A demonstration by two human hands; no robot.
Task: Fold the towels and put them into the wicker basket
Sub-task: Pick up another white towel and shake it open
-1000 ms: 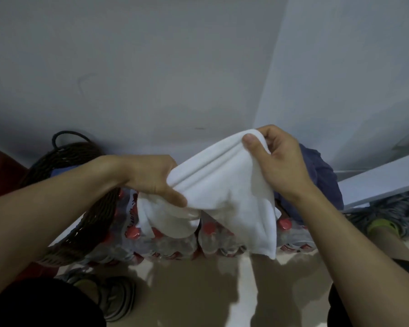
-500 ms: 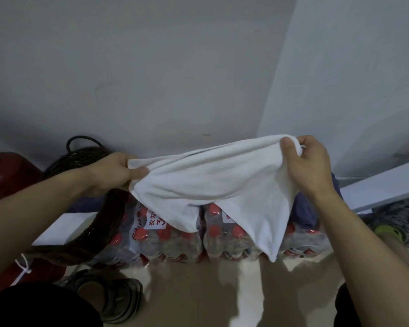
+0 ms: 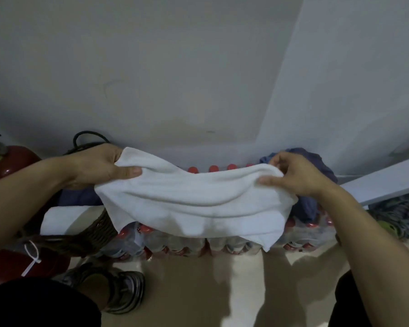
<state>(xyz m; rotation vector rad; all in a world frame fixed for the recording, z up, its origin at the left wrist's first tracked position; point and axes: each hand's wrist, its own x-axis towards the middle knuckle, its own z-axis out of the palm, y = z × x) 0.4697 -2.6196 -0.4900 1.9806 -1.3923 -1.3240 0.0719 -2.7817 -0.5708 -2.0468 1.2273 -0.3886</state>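
Observation:
A white towel hangs stretched between my two hands, above packs of bottled water. My left hand pinches its left end, thumb on top. My right hand pinches its right end the same way. The towel sags in the middle and its lower edge droops in front of the bottles. The dark wicker basket stands at the lower left, partly hidden by my left arm, with a white towel and a blue cloth inside it. A blue towel lies heaped on the bottles behind my right hand.
Shrink-wrapped packs of red-capped water bottles stand on the floor against the wall. A red fire extinguisher stands at the far left. A sandal lies on the beige floor. A white board leans at the right.
My hands moved apart and lower, pulling the bunched towel out into a wide strip. The view tilted down a little.

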